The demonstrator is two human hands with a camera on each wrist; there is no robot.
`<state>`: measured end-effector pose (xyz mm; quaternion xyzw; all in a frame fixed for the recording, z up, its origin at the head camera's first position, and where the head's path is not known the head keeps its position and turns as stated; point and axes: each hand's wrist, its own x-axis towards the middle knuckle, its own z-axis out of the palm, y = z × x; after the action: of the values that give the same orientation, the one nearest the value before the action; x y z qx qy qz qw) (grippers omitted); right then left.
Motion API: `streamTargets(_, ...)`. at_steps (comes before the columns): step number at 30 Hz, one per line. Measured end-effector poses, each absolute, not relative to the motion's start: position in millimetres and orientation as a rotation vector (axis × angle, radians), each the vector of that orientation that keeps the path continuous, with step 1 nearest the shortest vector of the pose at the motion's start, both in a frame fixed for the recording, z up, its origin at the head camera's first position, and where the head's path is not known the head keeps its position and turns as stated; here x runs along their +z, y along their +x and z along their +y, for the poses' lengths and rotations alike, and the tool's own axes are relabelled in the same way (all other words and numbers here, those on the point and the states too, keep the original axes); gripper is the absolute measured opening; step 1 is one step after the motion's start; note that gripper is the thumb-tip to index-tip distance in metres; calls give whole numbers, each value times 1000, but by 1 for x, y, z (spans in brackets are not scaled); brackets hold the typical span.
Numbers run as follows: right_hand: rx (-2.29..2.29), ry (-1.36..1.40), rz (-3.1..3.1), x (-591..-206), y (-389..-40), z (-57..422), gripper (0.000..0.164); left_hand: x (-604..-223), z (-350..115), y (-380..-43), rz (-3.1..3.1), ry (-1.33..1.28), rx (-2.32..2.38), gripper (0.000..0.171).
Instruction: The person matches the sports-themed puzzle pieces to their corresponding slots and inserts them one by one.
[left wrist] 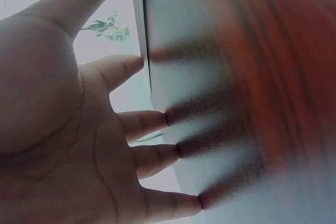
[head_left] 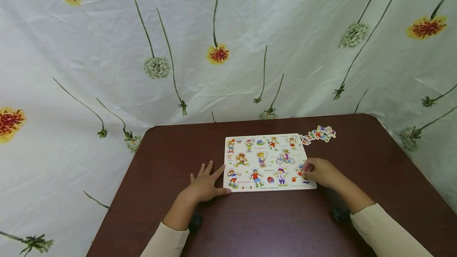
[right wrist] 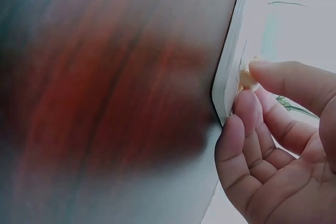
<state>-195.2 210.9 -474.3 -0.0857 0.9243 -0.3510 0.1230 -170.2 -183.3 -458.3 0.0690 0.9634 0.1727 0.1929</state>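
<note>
A white puzzle board point(head_left: 246, 173) with pictures of children playing sports lies on the dark table. At its lower right corner, my right hand point(head_left: 323, 173) pinches the small knob point(right wrist: 248, 81) of a table tennis puzzle piece point(head_left: 305, 181) between thumb and index finger. The right wrist view shows the other fingers of that hand curled by the board's edge. My left hand point(head_left: 203, 186) is spread at the board's left side, thumb and index fingertip at its edge. In the left wrist view, the palm of the left hand point(left wrist: 63, 114) faces the camera and the fingertips touch the table.
Several loose puzzle pieces point(head_left: 322, 134) lie in a heap beyond the board's upper right corner. The brown table point(head_left: 171, 150) has rounded far corners. Behind it hangs a white cloth point(head_left: 242, 86) printed with flowers.
</note>
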Motion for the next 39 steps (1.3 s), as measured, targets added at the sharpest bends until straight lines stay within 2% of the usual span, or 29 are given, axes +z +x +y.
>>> streamTargets(10,-1078,-215,2714,-473,-202,216,11,-459,-185,-170,2702,189,499,91)
streamTargets(20,-1424,-12,2647,-475,-227,231,31,-460,-185,-171,2705,195,488,91)
streamTargets(27,-1591,33,2637,-478,-246,242,36,-461,-185,-172,2698,197,485,90)
streamTargets(33,-1565,39,2686,-478,-261,245,35,-462,-185,-173,2694,204,487,89)
streamTargets(39,-1351,4,2823,-478,-274,242,33,-463,-186,-173,2694,202,489,90)
